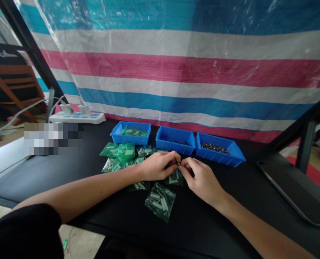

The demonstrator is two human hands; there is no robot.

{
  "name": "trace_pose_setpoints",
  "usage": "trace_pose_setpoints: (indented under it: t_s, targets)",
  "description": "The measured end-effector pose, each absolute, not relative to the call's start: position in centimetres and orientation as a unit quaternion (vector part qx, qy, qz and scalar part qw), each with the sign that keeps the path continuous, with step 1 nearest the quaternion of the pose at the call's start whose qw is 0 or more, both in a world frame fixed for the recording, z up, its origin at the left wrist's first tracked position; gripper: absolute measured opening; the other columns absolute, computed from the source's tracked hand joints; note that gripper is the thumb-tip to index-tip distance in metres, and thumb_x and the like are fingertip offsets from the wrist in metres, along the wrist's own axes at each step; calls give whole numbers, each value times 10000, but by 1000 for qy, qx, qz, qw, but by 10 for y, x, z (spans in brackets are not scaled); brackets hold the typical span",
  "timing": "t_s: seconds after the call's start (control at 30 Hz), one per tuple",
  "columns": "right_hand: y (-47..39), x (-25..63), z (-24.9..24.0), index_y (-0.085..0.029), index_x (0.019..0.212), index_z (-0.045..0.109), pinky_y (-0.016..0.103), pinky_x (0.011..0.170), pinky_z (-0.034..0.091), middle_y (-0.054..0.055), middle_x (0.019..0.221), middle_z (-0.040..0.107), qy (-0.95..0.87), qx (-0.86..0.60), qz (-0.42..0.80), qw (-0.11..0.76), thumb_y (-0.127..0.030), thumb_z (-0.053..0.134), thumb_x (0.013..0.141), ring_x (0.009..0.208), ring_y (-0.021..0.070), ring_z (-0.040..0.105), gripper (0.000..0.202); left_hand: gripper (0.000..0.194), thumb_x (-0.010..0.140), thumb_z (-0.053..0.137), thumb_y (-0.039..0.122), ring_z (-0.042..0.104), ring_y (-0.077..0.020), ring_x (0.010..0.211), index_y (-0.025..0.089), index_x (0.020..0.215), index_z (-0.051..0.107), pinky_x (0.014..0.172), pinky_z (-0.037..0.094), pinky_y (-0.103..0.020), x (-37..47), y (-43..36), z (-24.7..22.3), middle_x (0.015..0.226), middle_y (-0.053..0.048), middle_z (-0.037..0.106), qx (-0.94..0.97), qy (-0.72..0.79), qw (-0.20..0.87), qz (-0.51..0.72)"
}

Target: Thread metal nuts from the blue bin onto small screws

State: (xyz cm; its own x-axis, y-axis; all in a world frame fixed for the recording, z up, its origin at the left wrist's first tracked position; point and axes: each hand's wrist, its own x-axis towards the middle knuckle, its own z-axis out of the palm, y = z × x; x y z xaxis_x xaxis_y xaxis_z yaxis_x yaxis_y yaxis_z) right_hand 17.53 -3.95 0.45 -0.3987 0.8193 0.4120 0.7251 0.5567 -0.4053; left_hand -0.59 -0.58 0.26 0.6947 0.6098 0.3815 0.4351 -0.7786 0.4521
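Note:
My left hand [160, 165] and my right hand [200, 176] meet above the black table, fingertips pinched around a tiny metallic piece [178, 163] too small to name. Beneath and to the left of them lie several green plastic bags [119, 154] holding small light-coloured parts. One separate green bag [160, 201] rests nearer the table's front edge. Behind the hands stand a blue bin [131, 133] with green bags inside, a middle blue bin [175, 139] with a few dark small pieces, and a right blue bin [219, 149] with many small metallic pieces.
A phone [295, 194] lies at the right of the black table [100, 212]. At the back left is a white power strip [77, 117] with plugs and cables. A striped plastic sheet [176, 72] hangs behind, between dark metal posts. A wooden chair [19, 86] stands far left.

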Motion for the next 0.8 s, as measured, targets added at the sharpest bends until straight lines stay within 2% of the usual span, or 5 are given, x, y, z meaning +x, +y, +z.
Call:
trace_pose_setpoints:
  t_s: [0.17, 0.37, 0.57, 0.8]
  targets:
    - [-41, 175, 6, -191, 759, 540, 250, 610, 427, 26, 709, 602, -834, -456, 93, 295, -229, 426, 866, 677, 157, 576, 161, 101, 855, 426, 238, 547, -142, 708, 182, 926, 471, 654, 416, -236, -6, -7, 3, 776, -17, 570, 907, 296, 153, 258]
    - [-41, 174, 3, -181, 884, 517, 254, 591, 432, 3, 633, 568, -826, -461, 94, 309, -219, 462, 832, 626, 158, 568, 85, 143, 883, 388, 267, 530, -145, 686, 175, 839, 489, 636, 397, -232, -5, -6, 3, 746, -18, 553, 910, 310, 125, 245]
    - [-41, 173, 3, -197, 803, 505, 250, 596, 426, 18, 694, 591, -837, -447, 89, 303, -159, 431, 826, 648, 154, 573, 86, 208, 905, 350, 271, 529, -142, 694, 165, 816, 507, 653, 403, -233, -6, -6, 6, 749, -29, 549, 920, 294, 124, 226]
    - [-40, 174, 2, -194, 789, 490, 250, 586, 403, 21, 697, 583, -836, -451, 90, 300, -186, 403, 865, 654, 158, 567, 116, 216, 911, 340, 292, 533, -144, 707, 170, 849, 507, 659, 402, -231, -6, -6, 4, 758, -29, 555, 921, 289, 124, 231]
